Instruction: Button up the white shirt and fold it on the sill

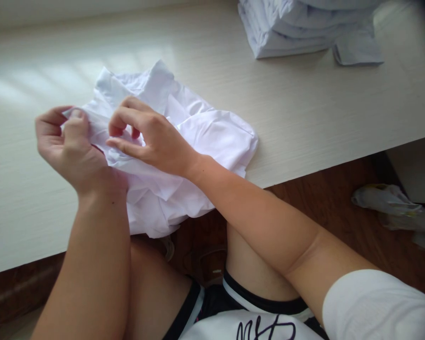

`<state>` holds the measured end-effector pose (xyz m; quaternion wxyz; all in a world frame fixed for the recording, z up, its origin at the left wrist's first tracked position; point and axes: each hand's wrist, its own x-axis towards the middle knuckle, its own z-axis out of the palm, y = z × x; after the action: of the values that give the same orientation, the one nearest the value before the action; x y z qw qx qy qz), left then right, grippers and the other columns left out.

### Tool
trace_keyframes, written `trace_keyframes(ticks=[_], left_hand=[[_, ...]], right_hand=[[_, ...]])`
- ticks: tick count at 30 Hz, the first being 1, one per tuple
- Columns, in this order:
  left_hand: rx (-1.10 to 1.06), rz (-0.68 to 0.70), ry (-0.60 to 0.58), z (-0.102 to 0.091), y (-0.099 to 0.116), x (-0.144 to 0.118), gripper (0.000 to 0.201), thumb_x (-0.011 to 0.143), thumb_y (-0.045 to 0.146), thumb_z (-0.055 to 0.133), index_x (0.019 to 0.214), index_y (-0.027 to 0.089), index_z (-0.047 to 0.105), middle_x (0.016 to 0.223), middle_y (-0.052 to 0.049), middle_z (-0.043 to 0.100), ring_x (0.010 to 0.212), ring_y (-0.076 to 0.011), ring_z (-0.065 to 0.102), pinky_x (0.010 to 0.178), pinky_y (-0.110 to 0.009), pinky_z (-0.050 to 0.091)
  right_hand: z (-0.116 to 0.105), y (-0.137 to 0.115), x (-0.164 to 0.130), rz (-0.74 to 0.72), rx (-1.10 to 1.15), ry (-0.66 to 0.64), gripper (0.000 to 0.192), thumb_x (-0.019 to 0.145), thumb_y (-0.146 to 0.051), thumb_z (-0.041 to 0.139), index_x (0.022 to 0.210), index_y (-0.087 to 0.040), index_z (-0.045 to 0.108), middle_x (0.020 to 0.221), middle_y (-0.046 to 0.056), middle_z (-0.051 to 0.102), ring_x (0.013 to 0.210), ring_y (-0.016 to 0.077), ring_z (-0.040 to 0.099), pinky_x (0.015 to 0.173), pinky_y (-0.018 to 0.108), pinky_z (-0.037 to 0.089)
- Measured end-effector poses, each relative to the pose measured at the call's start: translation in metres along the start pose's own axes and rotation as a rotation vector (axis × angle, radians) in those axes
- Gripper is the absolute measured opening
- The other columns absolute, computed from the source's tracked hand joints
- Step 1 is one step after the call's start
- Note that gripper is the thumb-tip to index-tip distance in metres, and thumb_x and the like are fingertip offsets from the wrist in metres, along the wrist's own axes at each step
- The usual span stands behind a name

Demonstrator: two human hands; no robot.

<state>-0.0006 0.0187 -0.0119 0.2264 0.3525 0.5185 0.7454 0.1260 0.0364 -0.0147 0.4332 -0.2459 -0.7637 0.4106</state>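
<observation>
Nearest the camera, a patch of wooden floor is seen below the table's front edge, with a crumpled plastic bag lying on it to the right. On the pale table, a crumpled white garment is bunched at the front edge, part of it hanging over. Its left edge is pinched by the left hand, thumb pressed against curled fingers with cloth gripped between them. Just right of that, the cloth is touched by the right hand, its fingers bent onto a fold; whether cloth is actually gripped there cannot be told. Far beyond the garment, at the table's back right, a stack of folded white clothes is kept.
</observation>
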Motion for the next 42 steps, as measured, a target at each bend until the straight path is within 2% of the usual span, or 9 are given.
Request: trace_keyframes(ticks=[4,7,10,14,21,29,35,39,42], left_hand=[[0.003,-0.059,-0.103,-0.002,0.002,-0.001,0.011,0.076,0.011,0.064,0.082,0.016,0.057,0.072,0.004,0.051,0.066,-0.0067,0.048,0.065,-0.019,0.044],[-0.015,-0.109,-0.206,-0.002,0.004,-0.006,0.023,0.071,0.022,0.075,0.083,0.018,0.056,0.075,0.003,0.057,0.069,-0.0089,0.055,0.068,-0.022,0.048],[-0.035,-0.169,-0.229,-0.001,0.009,-0.009,0.030,0.071,0.032,0.081,0.083,0.019,0.056,0.074,0.004,0.058,0.069,-0.0090,0.056,0.068,-0.023,0.049],[-0.044,-0.240,-0.302,-0.002,0.015,-0.010,0.030,0.074,0.032,0.085,0.084,0.022,0.058,0.079,0.004,0.064,0.076,-0.0112,0.062,0.074,-0.026,0.053],[-0.068,-0.188,-0.290,0.000,0.017,-0.014,0.015,0.078,0.029,0.081,0.080,0.023,0.067,0.079,0.004,0.069,0.075,-0.0106,0.064,0.075,-0.026,0.056],[-0.048,-0.162,-0.279,-0.002,0.014,-0.013,0.027,0.069,0.024,0.091,0.083,0.021,0.068,0.080,0.003,0.072,0.073,-0.0098,0.064,0.074,-0.025,0.057],[-0.073,-0.196,-0.267,-0.006,0.011,-0.011,0.015,0.081,0.027,0.081,0.084,0.023,0.067,0.084,0.003,0.071,0.081,-0.0141,0.070,0.086,-0.034,0.062],[-0.122,-0.284,-0.298,-0.008,0.011,-0.010,0.023,0.078,0.028,0.085,0.086,0.022,0.064,0.088,0.002,0.070,0.085,-0.0138,0.070,0.092,-0.034,0.061],[-0.147,-0.306,-0.310,-0.009,0.011,-0.010,0.025,0.078,0.027,0.086,0.088,0.021,0.064,0.090,0.002,0.071,0.086,-0.0126,0.070,0.092,-0.032,0.060]], right_hand=[[0.003,0.004,0.000,0.062,-0.070,0.057,0.024,0.101,-0.041,0.062,0.094,-0.019,0.056,0.103,0.002,0.055,0.097,0.0114,0.054,0.090,0.021,0.050],[0.004,0.007,0.002,0.122,-0.079,0.111,0.026,0.101,-0.043,0.062,0.094,-0.020,0.055,0.101,0.001,0.057,0.097,0.0109,0.053,0.090,0.019,0.049],[0.003,0.009,0.003,0.139,0.003,0.138,0.033,0.100,-0.051,0.063,0.094,-0.019,0.059,0.101,0.000,0.058,0.094,0.0103,0.054,0.090,0.019,0.050],[0.002,0.009,0.003,0.152,0.130,0.203,0.041,0.092,-0.058,0.070,0.092,-0.018,0.064,0.098,-0.001,0.058,0.086,0.0082,0.054,0.087,0.019,0.050],[-0.003,0.005,0.002,0.215,0.163,0.237,0.050,0.085,-0.071,0.069,0.091,-0.022,0.065,0.100,-0.001,0.063,0.094,0.0095,0.056,0.087,0.018,0.050],[-0.001,0.013,0.004,0.253,0.257,0.264,0.054,0.076,-0.074,0.076,0.091,-0.023,0.069,0.096,-0.006,0.067,0.085,0.0069,0.053,0.079,0.017,0.048],[-0.009,-0.002,0.001,0.268,0.247,0.164,0.036,0.090,-0.054,0.076,0.108,-0.024,0.072,0.114,-0.002,0.069,0.092,0.0080,0.058,0.087,0.018,0.052],[-0.008,-0.005,0.001,0.240,0.232,0.186,0.016,0.095,-0.032,0.072,0.108,-0.022,0.073,0.114,-0.002,0.070,0.099,0.0079,0.059,0.089,0.018,0.053],[-0.006,-0.003,0.001,0.216,0.246,0.220,0.014,0.095,-0.029,0.073,0.106,-0.020,0.075,0.111,-0.001,0.069,0.098,0.0081,0.059,0.088,0.019,0.054]])
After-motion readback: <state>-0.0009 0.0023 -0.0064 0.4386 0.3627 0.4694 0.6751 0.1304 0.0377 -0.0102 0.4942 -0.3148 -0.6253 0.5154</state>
